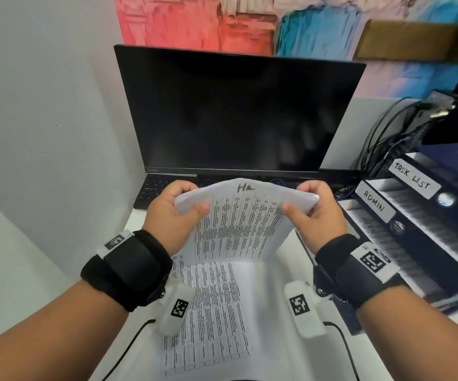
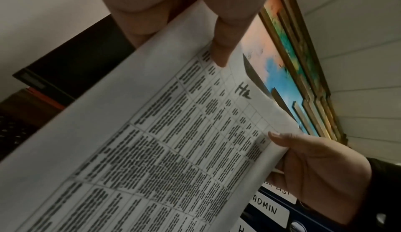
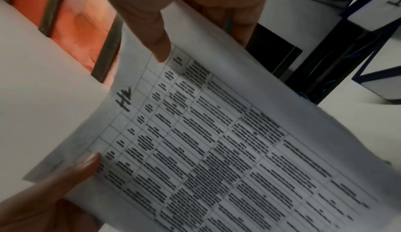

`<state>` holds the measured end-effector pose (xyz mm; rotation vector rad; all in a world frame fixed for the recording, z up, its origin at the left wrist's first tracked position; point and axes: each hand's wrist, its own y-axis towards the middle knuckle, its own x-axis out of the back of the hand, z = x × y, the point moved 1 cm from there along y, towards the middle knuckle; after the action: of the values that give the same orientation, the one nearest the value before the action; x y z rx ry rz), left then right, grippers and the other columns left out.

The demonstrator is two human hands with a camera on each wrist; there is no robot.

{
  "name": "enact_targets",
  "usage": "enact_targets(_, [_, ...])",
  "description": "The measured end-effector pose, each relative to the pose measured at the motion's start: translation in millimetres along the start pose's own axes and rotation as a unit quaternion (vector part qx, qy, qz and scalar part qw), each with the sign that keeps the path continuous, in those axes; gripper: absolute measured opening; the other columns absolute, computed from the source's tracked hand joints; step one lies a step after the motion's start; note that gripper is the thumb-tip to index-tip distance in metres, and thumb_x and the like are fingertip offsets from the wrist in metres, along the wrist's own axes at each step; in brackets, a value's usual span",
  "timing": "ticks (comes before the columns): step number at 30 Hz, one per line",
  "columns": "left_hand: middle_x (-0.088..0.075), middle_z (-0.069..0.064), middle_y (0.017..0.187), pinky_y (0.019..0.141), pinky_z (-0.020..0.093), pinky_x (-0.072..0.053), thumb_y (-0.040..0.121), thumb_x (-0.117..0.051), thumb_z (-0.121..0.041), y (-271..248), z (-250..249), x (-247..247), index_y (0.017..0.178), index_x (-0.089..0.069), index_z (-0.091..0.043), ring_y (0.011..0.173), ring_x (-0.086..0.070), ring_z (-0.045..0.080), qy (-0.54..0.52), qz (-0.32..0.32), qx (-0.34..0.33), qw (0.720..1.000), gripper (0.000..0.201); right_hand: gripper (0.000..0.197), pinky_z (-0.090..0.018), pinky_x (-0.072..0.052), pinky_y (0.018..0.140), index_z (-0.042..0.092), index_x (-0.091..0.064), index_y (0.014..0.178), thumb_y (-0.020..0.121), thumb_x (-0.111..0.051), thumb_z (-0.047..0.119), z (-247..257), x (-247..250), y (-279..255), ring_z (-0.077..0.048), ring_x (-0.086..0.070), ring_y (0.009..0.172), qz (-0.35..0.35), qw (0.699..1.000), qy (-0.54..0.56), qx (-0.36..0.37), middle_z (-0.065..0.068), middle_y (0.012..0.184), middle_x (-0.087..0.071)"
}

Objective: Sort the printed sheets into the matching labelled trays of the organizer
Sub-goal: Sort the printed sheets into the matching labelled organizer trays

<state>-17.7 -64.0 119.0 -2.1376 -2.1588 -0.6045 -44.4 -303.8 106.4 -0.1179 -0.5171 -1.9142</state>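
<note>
Both hands, left hand (image 1: 167,215) and right hand (image 1: 316,213), pinch the top corners of a bowed, thin printed sheet (image 1: 239,224) marked "HR" above the white worktop (image 1: 272,273).

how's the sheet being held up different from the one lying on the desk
The held sheet is lifted and bowed, pinched at its top corners by the left hand and right hand; the desk sheet lies flat with no hand on it. The held sheet shows a handwritten mark at its top; none is visible on the desk sheet. Both are white pages printed with dense tables.
</note>
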Motion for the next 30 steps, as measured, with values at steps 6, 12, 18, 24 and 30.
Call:
enact_targets(6, [-0.060,-0.008,0.082,0.064,0.022,-0.046,0.083,-0.068,-0.018,9,-4,2,0.077,-0.055,-0.031,0.075,-0.057,0.008,0.076,0.014,0.002,0.997,0.020,0.015,-0.006,-0.038,0.052,0.020,-0.047,0.099,0.091,-0.058,0.012,4,2,2,0.002,-0.050,0.072,0.005,0.998,-0.059,-0.016,0.009,0.083,-0.055])
enact_targets(12, [-0.049,-0.005,0.121,0.101,0.037,-0.038,0.076,-0.072,-0.018,28,-32,12,0.117,-0.055,-0.025,0.113,-0.047,0.019,0.337,0.019,-0.180,0.924,0.044,0.013,-0.005,-0.037,0.051,0.021,-0.047,0.090,0.092,-0.054,0.011,19,8,4,0.000,-0.048,0.065,0.017,0.994,-0.101,0.025,0.010,0.072,-0.052])
enact_targets(18, [-0.063,-0.003,0.104,0.081,0.034,-0.048,0.097,-0.038,-0.022,35,-67,-14,0.116,-0.056,-0.024,0.094,-0.059,0.019,0.466,0.183,-0.253,0.828,0.026,0.027,-0.009,-0.038,0.050,0.029,-0.042,0.075,0.093,-0.053,0.012,31,8,0,-0.003,-0.045,0.056,0.037,0.990,-0.127,0.051,0.009,0.065,-0.050])
enact_targets(24, [-0.065,-0.002,0.099,0.080,0.036,-0.049,0.097,-0.039,-0.022,40,-81,-25,0.110,-0.061,-0.021,0.090,-0.060,0.020,0.458,0.167,-0.281,0.827,0.026,0.011,-0.025,-0.049,0.075,0.022,-0.058,0.091,0.084,-0.066,0.020,24,48,5,-0.010,-0.061,0.081,0.051,0.980,-0.193,0.005,0.007,0.086,-0.065])
enact_targets(30, [-0.056,-0.001,0.069,0.068,0.031,-0.041,0.096,-0.047,-0.021,53,-94,-36,0.077,-0.059,-0.019,0.071,-0.052,0.021,0.281,0.068,-0.163,0.943,0.022,0.036,-0.032,-0.046,0.084,0.017,-0.057,0.115,0.081,-0.065,0.027,0,125,18,-0.028,-0.057,0.105,0.056,0.895,-0.430,-0.101,-0.006,0.111,-0.061])
